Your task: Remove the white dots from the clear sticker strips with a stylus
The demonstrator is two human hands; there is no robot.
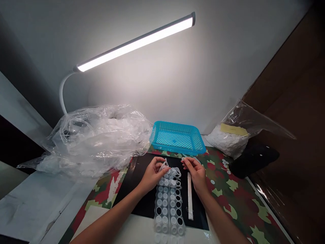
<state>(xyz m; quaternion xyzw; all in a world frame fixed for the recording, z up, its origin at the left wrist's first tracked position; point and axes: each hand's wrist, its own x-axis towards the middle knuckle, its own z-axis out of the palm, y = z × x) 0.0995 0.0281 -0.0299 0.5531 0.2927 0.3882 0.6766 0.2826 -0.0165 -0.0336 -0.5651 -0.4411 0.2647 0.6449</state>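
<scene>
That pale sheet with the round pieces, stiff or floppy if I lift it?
Probably floppy, as the sheet bunches up at its far end by the left hand. Likely light, since it looks thin and see-through. Holed in several places, it might also tear.

A translucent whitish sheet (169,200) of round cells in rows, several showing black, stretches nearward from the left grip (153,172), its far end bunched and lifted there. A small pale disc (183,158) is pinched in the right grip (196,171).
</scene>
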